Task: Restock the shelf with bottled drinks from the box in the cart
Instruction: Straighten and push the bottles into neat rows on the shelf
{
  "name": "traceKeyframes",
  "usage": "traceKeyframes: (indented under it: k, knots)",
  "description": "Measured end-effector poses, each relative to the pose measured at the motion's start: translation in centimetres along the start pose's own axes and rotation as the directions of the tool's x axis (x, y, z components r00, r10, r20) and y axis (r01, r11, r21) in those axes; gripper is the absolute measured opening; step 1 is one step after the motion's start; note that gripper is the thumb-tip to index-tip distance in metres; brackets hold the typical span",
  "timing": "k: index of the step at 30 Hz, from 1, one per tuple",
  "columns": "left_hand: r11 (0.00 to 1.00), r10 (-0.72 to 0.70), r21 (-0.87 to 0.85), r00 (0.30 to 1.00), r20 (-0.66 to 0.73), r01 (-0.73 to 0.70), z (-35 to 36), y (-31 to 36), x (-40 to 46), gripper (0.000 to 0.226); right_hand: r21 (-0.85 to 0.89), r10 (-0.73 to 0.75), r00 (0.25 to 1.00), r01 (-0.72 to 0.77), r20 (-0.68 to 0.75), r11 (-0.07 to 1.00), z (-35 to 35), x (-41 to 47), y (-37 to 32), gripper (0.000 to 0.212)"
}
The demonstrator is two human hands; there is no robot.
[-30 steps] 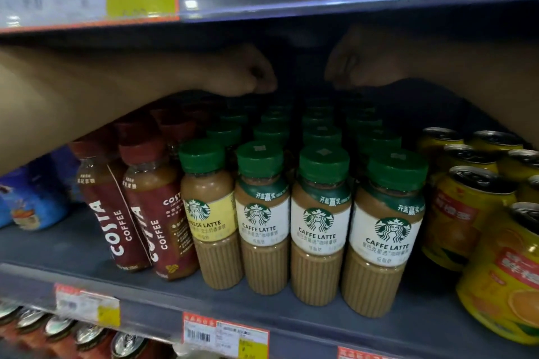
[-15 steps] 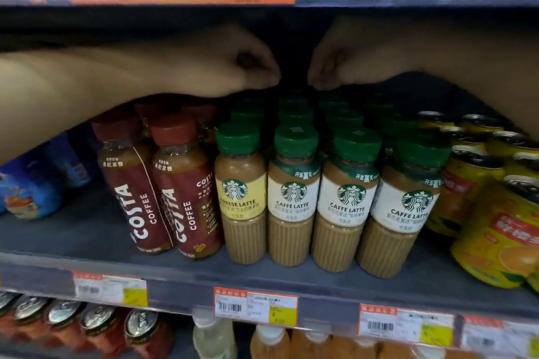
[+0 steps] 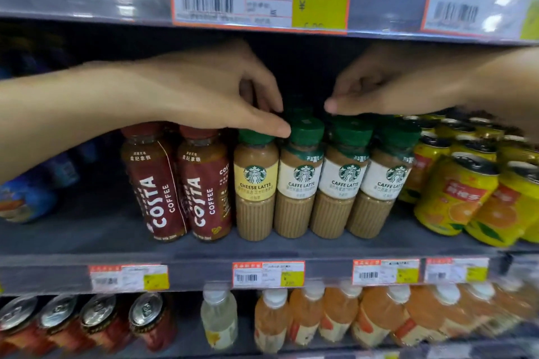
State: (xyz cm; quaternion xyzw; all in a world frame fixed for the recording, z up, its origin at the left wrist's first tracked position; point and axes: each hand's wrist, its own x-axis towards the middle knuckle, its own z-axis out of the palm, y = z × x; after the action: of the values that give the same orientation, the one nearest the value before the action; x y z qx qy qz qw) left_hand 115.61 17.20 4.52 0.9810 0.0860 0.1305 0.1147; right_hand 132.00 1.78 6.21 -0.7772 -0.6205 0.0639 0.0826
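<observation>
Over green-capped latte bottles (image 3: 303,178), L hand (image 3: 215,96) & R hand (image 3: 388,90) pulled nearer shelf front, fingers loosely curled, empty.

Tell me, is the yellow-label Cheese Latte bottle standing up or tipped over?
Upright. The Cheese Latte bottle stands on its base on the shelf, green cap up, in line with the Caffe Latte bottles beside it.
</observation>
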Motion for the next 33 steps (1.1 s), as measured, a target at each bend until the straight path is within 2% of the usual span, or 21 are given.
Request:
traceKeyframes:
  k: [4, 8, 14, 24, 30, 33]
  knots:
    - [0.999, 0.017, 0.04, 0.998, 0.053, -0.02, 0.2, -0.3, 0.5, 0.045, 0.074, 0.02, 0.999, -0.023, 0.037, 0.997, 0.0, -0.6, 0.4, 0.052]
    - [0.998, 0.037, 0.055, 0.997, 0.074, -0.041, 0.1, -0.3, 0.6, 0.039, 0.043, 0.074, 0.997, -0.075, 0.032, 0.996, 0.2, -0.3, 0.4, 0.039]
    - [0.999, 0.027, 0.03, 0.998, 0.051, -0.029, 0.3, -0.5, 0.1, 0.04, -0.047, 0.143, 0.99, -0.142, 0.009, 0.989, 0.5, -0.3, 0.8, 0.046]
    - [1.0, -0.005, 0.012, 0.999, 0.05, 0.005, 0.2, -0.7, 0.2, 0.041, -0.077, 0.098, 0.994, -0.1, -0.039, 0.992, 0.8, -0.3, 1.4, 0.052]
    - [0.999, -0.009, 0.051, 1.0, 0.029, 0.007, 0.2, -0.6, -0.1, 0.037, -0.118, 0.08, 0.995, -0.088, -0.066, 0.989, 1.1, -0.2, 1.9, 0.058]
    - [0.997, -0.026, 0.071, 0.998, 0.05, 0.022, 0.3, -0.5, -0.1, 0.042, -0.127, 0.062, 0.994, -0.073, -0.093, 0.989, 1.2, -0.6, 2.1, 0.062]
